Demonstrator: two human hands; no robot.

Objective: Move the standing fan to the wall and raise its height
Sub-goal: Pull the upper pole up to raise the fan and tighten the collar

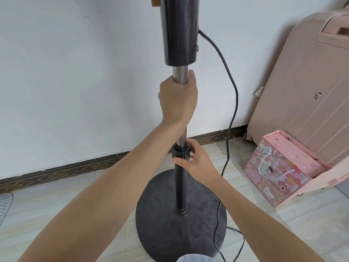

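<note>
The standing fan stands upright close to the white wall [75, 82] on its round black base [162, 220]. A chrome inner pole [180, 74] rises from a black lower tube [180, 188] into the black upper housing [179, 31]; the fan head is out of view. My left hand [177, 99] is wrapped around the chrome pole just under the housing. My right hand [196, 161] grips the black locking collar [182, 148] where the two tubes meet.
The fan's black power cord [234, 95] hangs down the right side and loops on the tiled floor by the base. A pink suitcase [306, 82] leans on the wall at right, with a pink cartoon box [283, 171] in front of it. A perforated white object [4, 207] lies at the left edge.
</note>
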